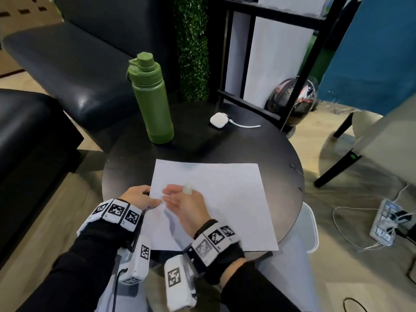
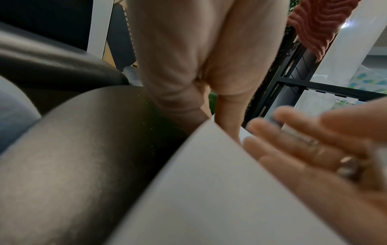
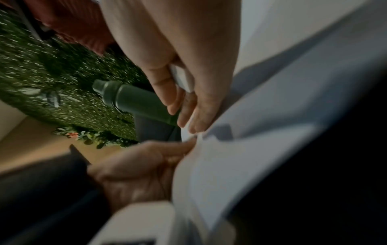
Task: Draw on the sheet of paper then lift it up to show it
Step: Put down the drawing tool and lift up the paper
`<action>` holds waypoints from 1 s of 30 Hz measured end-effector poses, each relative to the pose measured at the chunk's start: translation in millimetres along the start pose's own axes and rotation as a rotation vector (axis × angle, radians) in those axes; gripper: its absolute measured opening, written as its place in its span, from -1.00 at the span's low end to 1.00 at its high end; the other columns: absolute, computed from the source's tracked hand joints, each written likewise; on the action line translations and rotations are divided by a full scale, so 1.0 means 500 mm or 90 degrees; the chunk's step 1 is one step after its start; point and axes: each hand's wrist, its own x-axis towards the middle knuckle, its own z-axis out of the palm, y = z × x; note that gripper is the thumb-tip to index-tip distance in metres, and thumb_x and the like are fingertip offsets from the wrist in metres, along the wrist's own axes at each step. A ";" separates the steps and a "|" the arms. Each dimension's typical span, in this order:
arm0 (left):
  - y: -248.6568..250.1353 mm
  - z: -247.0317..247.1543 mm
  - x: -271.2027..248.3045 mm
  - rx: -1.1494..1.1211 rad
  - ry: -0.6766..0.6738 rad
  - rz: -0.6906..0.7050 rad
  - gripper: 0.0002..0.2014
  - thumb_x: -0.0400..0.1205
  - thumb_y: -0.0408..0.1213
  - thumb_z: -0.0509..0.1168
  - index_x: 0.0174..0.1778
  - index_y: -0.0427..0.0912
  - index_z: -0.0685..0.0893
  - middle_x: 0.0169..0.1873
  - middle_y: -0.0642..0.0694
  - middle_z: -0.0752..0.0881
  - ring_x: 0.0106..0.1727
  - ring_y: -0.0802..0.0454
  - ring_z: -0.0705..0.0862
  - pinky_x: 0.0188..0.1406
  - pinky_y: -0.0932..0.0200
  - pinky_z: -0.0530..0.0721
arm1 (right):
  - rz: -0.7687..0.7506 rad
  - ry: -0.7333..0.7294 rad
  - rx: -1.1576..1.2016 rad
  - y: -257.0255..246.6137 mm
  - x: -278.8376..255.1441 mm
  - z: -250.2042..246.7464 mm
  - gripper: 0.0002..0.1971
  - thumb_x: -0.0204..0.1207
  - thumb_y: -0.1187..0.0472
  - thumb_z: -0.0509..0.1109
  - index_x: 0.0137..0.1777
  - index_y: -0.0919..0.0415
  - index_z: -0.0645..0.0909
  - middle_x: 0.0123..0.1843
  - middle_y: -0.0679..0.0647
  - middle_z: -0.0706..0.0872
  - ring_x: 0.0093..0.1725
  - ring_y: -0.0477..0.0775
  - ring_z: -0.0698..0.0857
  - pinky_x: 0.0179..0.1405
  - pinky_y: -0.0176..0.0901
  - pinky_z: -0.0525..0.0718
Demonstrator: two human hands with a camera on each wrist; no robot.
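A white sheet of paper lies on the round black table; I see no marks on it. My left hand is at the sheet's left edge and pinches it, thumb on top. My right hand hovers over the left part of the sheet, blurred, its fingers curled round a white pen. The right wrist view shows the pen between thumb and fingers, above the paper, with the left hand at the edge. In the left wrist view the paper fills the bottom.
A tall green bottle stands at the table's back left, and a white earbud case with a cord lies at the back. A black sofa is on the left. A helmet and a power strip are on the floor at the right.
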 end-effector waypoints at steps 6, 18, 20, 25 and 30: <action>0.008 0.000 -0.001 0.009 -0.011 -0.012 -0.81 0.59 -0.35 0.37 0.10 -0.16 0.61 -0.32 -0.07 0.65 -0.43 0.05 0.54 -0.44 0.25 0.47 | -0.033 0.159 0.163 -0.033 0.029 -0.107 -0.77 0.59 0.55 0.11 -0.12 0.30 0.54 -0.22 0.16 0.65 -0.30 0.05 0.69 -0.37 -0.31 0.69; 0.002 0.005 -0.005 0.019 -0.006 -0.023 -0.75 0.60 -0.29 0.36 0.19 -0.24 0.64 -0.04 -0.24 0.74 -0.20 -0.12 0.63 -0.19 0.17 0.56 | -0.049 0.084 0.055 -0.073 -0.006 -0.093 -0.77 0.62 0.48 0.11 -0.02 0.30 0.60 -0.08 0.17 0.72 -0.17 0.05 0.69 -0.14 -0.27 0.69; 0.000 0.007 -0.005 -0.002 -0.001 -0.017 -0.77 0.59 -0.35 0.37 0.15 -0.27 0.66 -0.30 -0.14 0.68 -0.39 -0.01 0.57 -0.42 0.28 0.50 | 0.063 -0.035 -0.016 -0.030 -0.011 -0.033 -0.77 0.60 0.50 0.14 -0.08 0.26 0.60 -0.14 0.14 0.73 -0.17 0.05 0.70 -0.05 -0.18 0.66; 0.004 0.009 -0.010 0.009 -0.001 -0.009 -0.79 0.60 -0.33 0.36 0.15 -0.19 0.66 -0.30 -0.05 0.66 -0.41 0.11 0.55 -0.47 0.31 0.46 | -0.083 0.330 -0.075 -0.026 0.030 -0.050 -0.82 0.61 0.38 0.19 -0.02 0.37 0.65 -0.14 0.26 0.72 -0.14 0.21 0.71 -0.26 -0.26 0.56; 0.001 0.007 -0.005 0.006 0.002 -0.008 -0.76 0.61 -0.35 0.34 0.19 -0.27 0.65 -0.43 -0.01 0.58 -0.47 0.11 0.49 -0.49 0.31 0.41 | -0.103 0.282 0.068 -0.017 0.013 -0.035 -0.76 0.53 0.53 0.20 -0.17 0.27 0.63 -0.20 0.17 0.68 -0.19 0.14 0.64 -0.17 -0.14 0.61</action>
